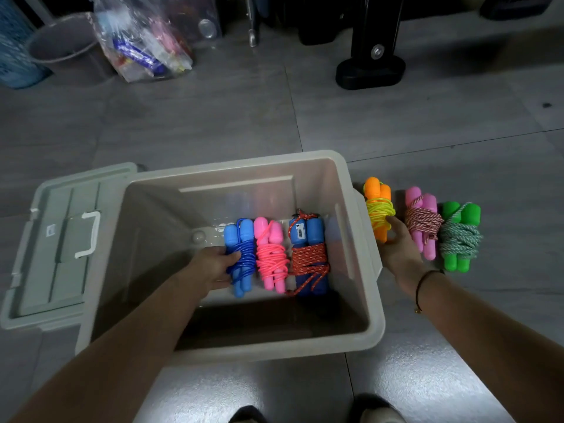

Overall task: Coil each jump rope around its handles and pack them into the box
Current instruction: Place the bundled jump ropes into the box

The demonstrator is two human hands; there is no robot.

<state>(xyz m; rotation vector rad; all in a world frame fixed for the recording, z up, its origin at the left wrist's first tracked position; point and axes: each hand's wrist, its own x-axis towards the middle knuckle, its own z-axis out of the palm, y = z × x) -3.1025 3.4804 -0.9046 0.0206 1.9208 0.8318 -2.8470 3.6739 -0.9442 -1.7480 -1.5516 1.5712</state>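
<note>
Shoe tips [378,413] showed at the bottom edge, on the grey tiled floor [213,117]. Just beyond them stood the open box [259,352], its lid [45,254] lying flat on the floor against the box's left side.

Three coiled ropes lay side by side on the box bottom: the blue rope [244,239] at the left, the pink rope [271,261] in the middle, and the red-corded rope [309,257] on dark blue handles nearest the right wall. The left hand [213,267] reached into the box, its fingers wrapped round the blue rope's coil.

Outside the right wall, three more bundles lay in a row on the floor: the orange rope [378,206] with yellow cord just beside the box, then the second pink rope [422,218], then the green rope [459,236], touching it. The right hand [396,248], a dark band [422,285] on its wrist, held the near end of the orange rope, thumb on the yellow coil.

A plastic bag [143,41] and a bucket [67,44] stood by the far edge of the floor.
</note>
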